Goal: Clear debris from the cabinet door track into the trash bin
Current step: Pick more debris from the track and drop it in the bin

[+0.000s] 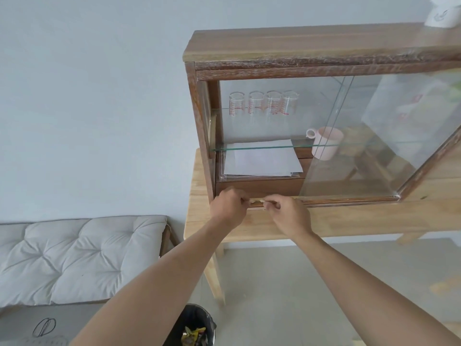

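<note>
Both hands are held at the bottom front edge of a wooden cabinet [299,48] that stands on a pale wooden surface [349,218]. The left hand [228,206] and the right hand [287,212] are brought close together over the door track [349,200], with a short gap left between them in which a few small yellowish bits of debris [257,201] can be seen lying in the groove. The left grip is curled shut, thumb against fingers, and something small appears to be pinched in it, though this cannot be made out for certain at this size. The right grip is likewise closed to a fingertip pinch at the track; whether a crumb is actually caught in it cannot be told.

The glass door [361,136] is slid to the right, so that the left stretch of the track is laid bare for picking. Measuring glasses [262,103], a pink mug [324,142] and sheets of paper [259,161] are kept inside (none of them touched).

The trash bin [199,325] is set on the floor directly below the forearms, lined in black and already holding scraps, presumably so that whatever is gathered can be dropped straight down.
</note>
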The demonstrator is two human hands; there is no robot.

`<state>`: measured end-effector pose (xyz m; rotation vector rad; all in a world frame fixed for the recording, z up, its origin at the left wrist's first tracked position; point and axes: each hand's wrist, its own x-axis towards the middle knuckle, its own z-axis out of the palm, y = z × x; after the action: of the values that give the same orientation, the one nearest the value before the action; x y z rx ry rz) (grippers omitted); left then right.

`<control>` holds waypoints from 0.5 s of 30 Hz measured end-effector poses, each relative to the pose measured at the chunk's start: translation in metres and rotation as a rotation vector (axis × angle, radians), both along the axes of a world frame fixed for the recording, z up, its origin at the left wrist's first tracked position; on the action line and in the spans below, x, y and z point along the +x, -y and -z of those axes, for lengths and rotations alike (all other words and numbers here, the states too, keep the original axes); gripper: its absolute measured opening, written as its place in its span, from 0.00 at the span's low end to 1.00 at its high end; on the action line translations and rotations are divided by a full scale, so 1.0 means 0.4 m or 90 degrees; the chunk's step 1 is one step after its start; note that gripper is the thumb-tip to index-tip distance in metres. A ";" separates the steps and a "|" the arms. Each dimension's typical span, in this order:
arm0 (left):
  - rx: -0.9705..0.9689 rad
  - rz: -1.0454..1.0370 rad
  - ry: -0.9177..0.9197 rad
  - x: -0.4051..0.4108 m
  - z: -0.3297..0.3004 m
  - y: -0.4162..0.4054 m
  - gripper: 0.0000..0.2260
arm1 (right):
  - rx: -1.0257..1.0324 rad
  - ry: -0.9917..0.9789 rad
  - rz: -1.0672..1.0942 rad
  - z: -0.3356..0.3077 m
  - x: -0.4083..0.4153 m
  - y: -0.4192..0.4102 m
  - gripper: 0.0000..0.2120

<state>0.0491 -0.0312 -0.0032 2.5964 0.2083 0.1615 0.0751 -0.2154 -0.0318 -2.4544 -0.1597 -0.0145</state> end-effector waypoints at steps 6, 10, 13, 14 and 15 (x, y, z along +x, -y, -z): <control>-0.059 -0.004 0.014 -0.007 0.004 -0.011 0.05 | 0.039 0.058 0.069 -0.007 0.002 0.016 0.07; -0.084 -0.005 0.036 -0.014 0.014 -0.016 0.04 | -0.015 0.043 0.073 -0.004 0.010 0.040 0.08; -0.101 -0.001 0.049 -0.016 0.016 -0.018 0.03 | -0.041 0.026 0.054 -0.004 0.021 0.045 0.10; -0.103 0.001 0.051 -0.018 0.017 -0.019 0.03 | -0.054 0.026 0.042 -0.005 0.026 0.046 0.10; -0.106 0.003 0.053 -0.020 0.018 -0.020 0.04 | -0.074 0.033 0.029 -0.007 0.032 0.047 0.11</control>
<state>0.0409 -0.0231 -0.0102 2.4187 0.1773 0.2390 0.0878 -0.2340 -0.0291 -2.5748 -0.1303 -0.0920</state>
